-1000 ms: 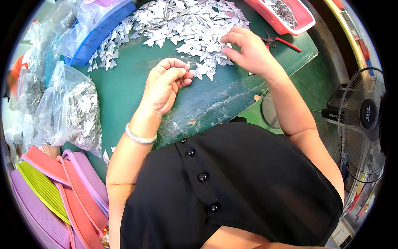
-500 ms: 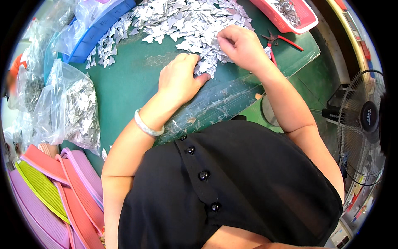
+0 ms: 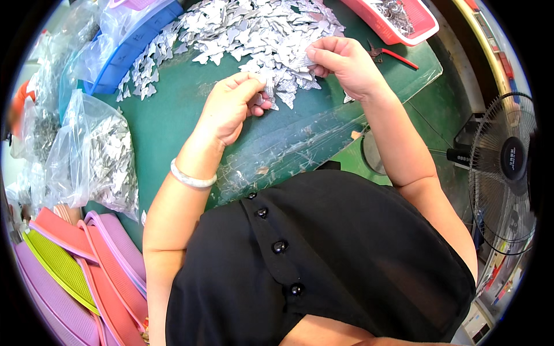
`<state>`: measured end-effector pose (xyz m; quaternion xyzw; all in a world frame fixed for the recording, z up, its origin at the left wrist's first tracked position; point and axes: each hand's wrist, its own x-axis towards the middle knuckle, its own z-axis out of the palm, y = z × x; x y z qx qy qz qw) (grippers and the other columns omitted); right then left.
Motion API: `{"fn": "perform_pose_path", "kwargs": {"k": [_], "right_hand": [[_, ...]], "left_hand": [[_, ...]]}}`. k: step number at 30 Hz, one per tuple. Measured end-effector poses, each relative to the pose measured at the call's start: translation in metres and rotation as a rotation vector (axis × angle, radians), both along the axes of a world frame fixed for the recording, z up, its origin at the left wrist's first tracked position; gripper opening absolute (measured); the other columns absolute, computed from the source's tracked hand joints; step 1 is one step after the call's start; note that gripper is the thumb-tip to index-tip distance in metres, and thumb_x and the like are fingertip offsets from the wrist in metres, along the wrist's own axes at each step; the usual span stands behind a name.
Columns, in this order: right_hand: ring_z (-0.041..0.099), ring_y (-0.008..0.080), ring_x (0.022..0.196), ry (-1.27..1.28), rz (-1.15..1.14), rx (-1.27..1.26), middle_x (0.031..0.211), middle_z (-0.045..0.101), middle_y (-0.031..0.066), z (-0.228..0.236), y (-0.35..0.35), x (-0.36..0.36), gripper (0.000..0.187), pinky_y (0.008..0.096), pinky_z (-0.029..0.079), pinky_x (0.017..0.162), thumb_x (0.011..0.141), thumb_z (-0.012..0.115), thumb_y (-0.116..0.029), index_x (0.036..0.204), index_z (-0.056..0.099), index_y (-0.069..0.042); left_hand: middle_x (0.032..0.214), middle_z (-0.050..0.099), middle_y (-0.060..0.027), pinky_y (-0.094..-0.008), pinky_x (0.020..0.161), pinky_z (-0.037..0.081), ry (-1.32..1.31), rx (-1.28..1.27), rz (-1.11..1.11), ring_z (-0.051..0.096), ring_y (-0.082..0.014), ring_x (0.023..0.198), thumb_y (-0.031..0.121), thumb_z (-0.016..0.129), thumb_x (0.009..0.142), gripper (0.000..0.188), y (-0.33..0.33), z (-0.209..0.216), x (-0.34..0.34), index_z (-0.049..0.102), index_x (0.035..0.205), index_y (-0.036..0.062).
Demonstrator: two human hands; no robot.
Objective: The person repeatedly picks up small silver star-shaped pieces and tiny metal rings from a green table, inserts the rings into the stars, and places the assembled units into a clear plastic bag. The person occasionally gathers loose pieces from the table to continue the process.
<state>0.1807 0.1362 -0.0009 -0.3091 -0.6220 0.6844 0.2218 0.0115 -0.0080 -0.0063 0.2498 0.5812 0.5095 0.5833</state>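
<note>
A wide heap of flat silver butterfly-shaped metal pieces (image 3: 242, 34) is spread over the green tabletop (image 3: 167, 121). At the near edge of the heap, my left hand (image 3: 228, 106) is closed, thumb against fingers, on a metal piece (image 3: 269, 91). My right hand (image 3: 349, 66) pinches another metal piece (image 3: 303, 60) between thumb and forefinger, just above the heap's right side. A few loose pieces lie between the two hands. One small piece (image 3: 348, 98) sits under my right wrist, partly hidden.
Red-handled pliers (image 3: 398, 57) lie right of the heap, below a red basket (image 3: 424, 29) of small metal parts. At left are a blue bin (image 3: 124, 55), a clear bag (image 3: 109, 155) of metal pieces and stacked coloured baskets (image 3: 115, 271). A black fan (image 3: 511, 161) stands at right.
My left hand has lifted off the pieces, turned and drawn left, its fingers now closed on a piece. My right hand has moved slightly, a piece now showing in its pinch.
</note>
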Motion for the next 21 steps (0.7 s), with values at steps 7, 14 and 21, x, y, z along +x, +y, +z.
{"fn": "perform_pose_path", "kwargs": {"k": [7, 14, 21], "right_hand": [[0.054, 0.0078, 0.061, 0.037, 0.038, -0.105, 0.073, 0.059, 0.0019, -0.001, 0.002, 0.004, 0.014, 0.0196, 0.044, 0.058, 0.082, 0.063, -0.013, 0.087, 0.060, 0.000], [0.054, 0.0083, 0.058, 0.059, 0.074, -0.157, 0.070, 0.060, 0.0033, 0.000, -0.004, 0.004, 0.015, 0.0204, 0.044, 0.055, 0.082, 0.062, -0.014, 0.086, 0.060, 0.001], [0.057, 0.0093, 0.057, 0.083, 0.137, -0.249, 0.069, 0.061, 0.0041, 0.005, -0.023, -0.001, 0.014, 0.0208, 0.045, 0.053, 0.082, 0.061, -0.013, 0.087, 0.060, 0.000]], "left_hand": [[0.095, 0.062, -0.0138, -0.0290, 0.071, 0.052, -0.373, 0.017, 0.071, 0.062, -0.0210, 0.084, 0.018, 0.047, 0.089, 0.027, -0.003, 0.008, 0.004, 0.053, 0.106, -0.0030], [0.095, 0.062, -0.0134, -0.0314, 0.074, 0.052, -0.433, 0.040, 0.056, 0.062, -0.0212, 0.085, 0.020, 0.046, 0.090, 0.030, -0.004, 0.008, 0.003, 0.052, 0.110, -0.0029], [0.080, 0.059, -0.0031, -0.0247, 0.066, 0.047, -0.256, 0.015, 0.026, 0.057, -0.0131, 0.074, 0.020, 0.055, 0.087, 0.022, -0.007, 0.016, 0.013, 0.056, 0.102, 0.0043]]}}
